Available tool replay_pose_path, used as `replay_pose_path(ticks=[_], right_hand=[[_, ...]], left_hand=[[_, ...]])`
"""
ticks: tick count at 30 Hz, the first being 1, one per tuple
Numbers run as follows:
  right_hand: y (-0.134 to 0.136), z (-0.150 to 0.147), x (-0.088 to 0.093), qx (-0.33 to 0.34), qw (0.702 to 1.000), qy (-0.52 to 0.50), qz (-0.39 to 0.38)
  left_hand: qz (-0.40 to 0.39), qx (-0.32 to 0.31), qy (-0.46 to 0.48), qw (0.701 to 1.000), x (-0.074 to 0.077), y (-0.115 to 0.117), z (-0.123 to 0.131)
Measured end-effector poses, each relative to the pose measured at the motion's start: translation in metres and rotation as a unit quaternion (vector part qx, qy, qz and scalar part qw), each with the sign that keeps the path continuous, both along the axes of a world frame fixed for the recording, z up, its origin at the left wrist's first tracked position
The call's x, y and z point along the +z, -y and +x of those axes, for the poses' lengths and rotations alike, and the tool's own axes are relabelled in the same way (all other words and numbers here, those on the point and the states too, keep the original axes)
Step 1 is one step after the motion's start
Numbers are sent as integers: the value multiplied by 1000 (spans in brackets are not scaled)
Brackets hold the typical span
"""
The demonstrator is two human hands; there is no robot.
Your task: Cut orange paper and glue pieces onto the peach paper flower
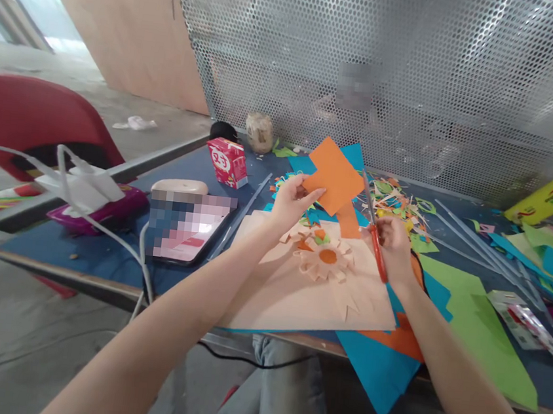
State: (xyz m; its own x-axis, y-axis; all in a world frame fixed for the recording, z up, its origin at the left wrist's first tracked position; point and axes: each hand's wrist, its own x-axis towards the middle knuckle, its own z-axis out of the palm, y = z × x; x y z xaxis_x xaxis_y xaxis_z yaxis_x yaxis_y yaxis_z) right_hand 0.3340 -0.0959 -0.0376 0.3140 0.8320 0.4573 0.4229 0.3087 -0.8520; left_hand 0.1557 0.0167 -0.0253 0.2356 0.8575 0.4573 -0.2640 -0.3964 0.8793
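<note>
My left hand (295, 202) pinches an orange sheet of paper (335, 174) by its left edge, thumb in front, above the table. In my right hand (393, 246) is a pair of scissors (376, 234) with red handles, its blades pointing up beside the paper's right corner. Whether the blades touch the paper I cannot tell. Below both hands lies a large peach sheet (267, 292). On it sits a paper flower (326, 258) with peach petals and an orange centre. A smaller orange strip (350, 223) shows under the held paper.
Coloured paper scraps (400, 200) are heaped behind my hands. Left stand a tablet (192, 228), a pink box (226, 162) and a power strip (101, 208) with cables. Green sheets (484, 327) and blue sheets (378, 369) lie right. A perforated metal panel (397, 42) bounds the back.
</note>
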Motion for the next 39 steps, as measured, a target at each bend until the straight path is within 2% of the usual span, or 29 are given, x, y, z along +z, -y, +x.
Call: replay_pose_path(ticks=[4,6,14,20,22,25,28,30,32,34,39], right_hand=[[0,-4,2,-5,997,-72,-10],[1,-6,5,-2,995,-97,-9],[8,-15,18,11,990,-137,15],[6,-11,11,-22,995,-100,12],[6,-11,10,-30,995,-100,1],[10,-13,14,-37,992,-116,18],[13,-15,20,-36,989,-133,48],[13,-16,22,-37,988,-135,62],[13,-16,23,-34,988,-135,67],[13,-17,23,-23,989,-133,60],[14,-15,22,-16,996,-62,56]], left_hand=[[61,-74,-103,990,-2,7,1],[102,-86,-165,977,-2,13,2],[162,-27,-264,951,3,20,3],[178,-50,-284,941,-2,19,3],[152,-65,-275,947,-3,20,3],[33,-139,-217,966,-1,22,3],[-98,-244,-177,948,1,25,4],[-143,-275,-150,939,2,28,6],[-167,-275,-114,940,1,30,8],[-181,-250,-81,948,0,31,9],[-170,-113,-4,979,-3,23,9]])
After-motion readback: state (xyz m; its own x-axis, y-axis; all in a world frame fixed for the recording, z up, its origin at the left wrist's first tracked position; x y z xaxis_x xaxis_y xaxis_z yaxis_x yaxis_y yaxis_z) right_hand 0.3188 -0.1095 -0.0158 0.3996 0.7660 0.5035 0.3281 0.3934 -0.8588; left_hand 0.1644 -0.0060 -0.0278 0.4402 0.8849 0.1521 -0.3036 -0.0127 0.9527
